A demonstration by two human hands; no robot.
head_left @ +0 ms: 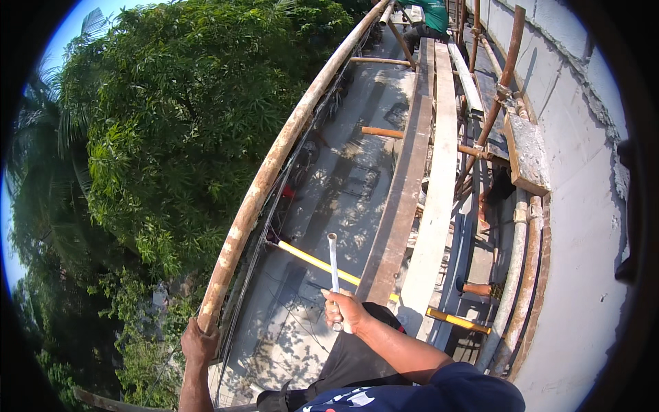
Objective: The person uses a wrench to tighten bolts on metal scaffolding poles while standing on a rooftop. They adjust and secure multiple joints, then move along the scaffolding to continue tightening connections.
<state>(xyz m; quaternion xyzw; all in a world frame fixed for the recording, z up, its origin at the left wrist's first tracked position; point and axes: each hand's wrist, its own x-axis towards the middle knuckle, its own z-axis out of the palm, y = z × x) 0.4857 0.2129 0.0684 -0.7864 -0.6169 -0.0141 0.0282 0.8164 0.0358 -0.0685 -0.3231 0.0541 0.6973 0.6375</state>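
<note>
— Right hand [343, 310], what's in it?
— Fingers [334, 317] curled tight round the lower end of a white tube [333, 261]; the rest sticks up past the knuckles, over a yellow pipe [319, 264].
— And the left hand [199, 341]?
— Wrapped fully round the rusty rail [268, 172], beside the planks [419, 178].

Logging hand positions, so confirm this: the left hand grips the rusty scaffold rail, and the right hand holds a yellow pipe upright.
Not quite. In the head view the right hand holds a silvery metal tool upright; the yellow pipe lies beyond it. The left hand does grip the rusty rail.
</note>
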